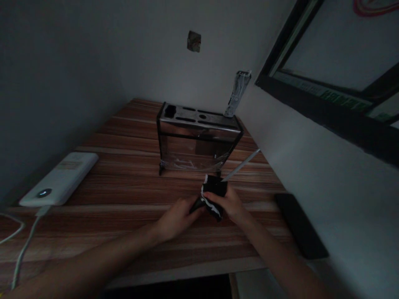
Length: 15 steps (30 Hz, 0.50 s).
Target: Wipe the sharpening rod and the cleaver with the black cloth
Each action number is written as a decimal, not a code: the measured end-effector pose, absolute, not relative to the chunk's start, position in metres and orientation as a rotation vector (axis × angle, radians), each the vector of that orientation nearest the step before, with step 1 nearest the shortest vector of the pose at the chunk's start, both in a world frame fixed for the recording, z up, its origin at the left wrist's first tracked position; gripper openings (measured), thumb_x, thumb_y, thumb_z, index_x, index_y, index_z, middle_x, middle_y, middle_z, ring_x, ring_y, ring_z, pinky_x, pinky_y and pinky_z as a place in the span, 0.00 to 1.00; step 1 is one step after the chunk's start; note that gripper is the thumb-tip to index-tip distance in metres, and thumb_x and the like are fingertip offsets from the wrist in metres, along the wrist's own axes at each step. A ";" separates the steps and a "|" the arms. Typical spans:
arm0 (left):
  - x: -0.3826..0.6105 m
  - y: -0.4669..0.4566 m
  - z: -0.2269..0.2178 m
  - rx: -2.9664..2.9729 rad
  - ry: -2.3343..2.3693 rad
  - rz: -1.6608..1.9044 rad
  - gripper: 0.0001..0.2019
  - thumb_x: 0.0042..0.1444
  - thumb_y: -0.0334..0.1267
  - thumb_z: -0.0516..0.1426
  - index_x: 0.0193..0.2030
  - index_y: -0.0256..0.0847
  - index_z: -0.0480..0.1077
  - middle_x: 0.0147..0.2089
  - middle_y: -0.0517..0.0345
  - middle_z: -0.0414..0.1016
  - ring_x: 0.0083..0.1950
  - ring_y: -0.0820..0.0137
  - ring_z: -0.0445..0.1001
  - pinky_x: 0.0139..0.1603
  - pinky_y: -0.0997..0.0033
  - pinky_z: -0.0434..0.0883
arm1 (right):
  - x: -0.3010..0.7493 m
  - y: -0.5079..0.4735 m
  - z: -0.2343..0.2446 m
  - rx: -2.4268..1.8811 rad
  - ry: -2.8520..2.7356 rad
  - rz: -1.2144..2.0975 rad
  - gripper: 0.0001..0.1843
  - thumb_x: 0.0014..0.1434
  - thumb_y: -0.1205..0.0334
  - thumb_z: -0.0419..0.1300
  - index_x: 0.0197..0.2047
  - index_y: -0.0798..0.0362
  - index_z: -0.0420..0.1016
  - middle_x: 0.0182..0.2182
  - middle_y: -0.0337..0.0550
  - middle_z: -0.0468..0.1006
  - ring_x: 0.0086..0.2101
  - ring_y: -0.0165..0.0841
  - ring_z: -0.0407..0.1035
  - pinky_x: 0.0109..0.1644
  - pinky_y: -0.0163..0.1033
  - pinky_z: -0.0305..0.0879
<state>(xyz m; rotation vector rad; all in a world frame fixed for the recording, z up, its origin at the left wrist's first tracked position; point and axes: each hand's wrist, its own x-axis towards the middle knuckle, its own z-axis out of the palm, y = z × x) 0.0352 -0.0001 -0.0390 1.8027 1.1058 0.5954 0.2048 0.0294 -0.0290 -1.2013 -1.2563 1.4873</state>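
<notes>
Gripping a dark, tapered handle [197, 205] in the curled left hand [176, 218], over the brown striped wood-look table [124, 187]. Clasping a folded black cloth with a white edge [222, 189] in the right hand [232, 205], around a slim grey metal blade [241, 165] pointing between 1 and 2 o'clock. Facing, towards 12, a silver-and-black slotted metal holder [199, 133]. Flanked at 9 by a white rectangular power bank [75, 176] with faint print, at 2 by a green-lettered strip [346, 99], both illegible.
</notes>
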 end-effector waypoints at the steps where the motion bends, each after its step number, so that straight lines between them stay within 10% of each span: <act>1: 0.035 0.000 -0.039 1.801 1.103 0.593 0.10 0.59 0.39 0.49 0.41 0.37 0.68 0.35 0.57 0.74 0.35 0.69 0.72 0.37 0.75 0.66 | 0.205 0.030 -0.030 -1.199 -1.252 1.483 0.16 0.38 0.59 0.70 0.31 0.53 0.75 0.25 0.36 0.77 0.26 0.30 0.70 0.30 0.34 0.67; 15: 0.035 0.001 -0.037 1.836 1.137 0.560 0.11 0.59 0.41 0.48 0.37 0.37 0.67 0.31 0.59 0.71 0.31 0.71 0.69 0.32 0.76 0.64 | 0.215 0.038 -0.023 -1.207 -1.085 1.399 0.18 0.35 0.59 0.72 0.31 0.54 0.75 0.25 0.37 0.77 0.25 0.30 0.71 0.28 0.33 0.69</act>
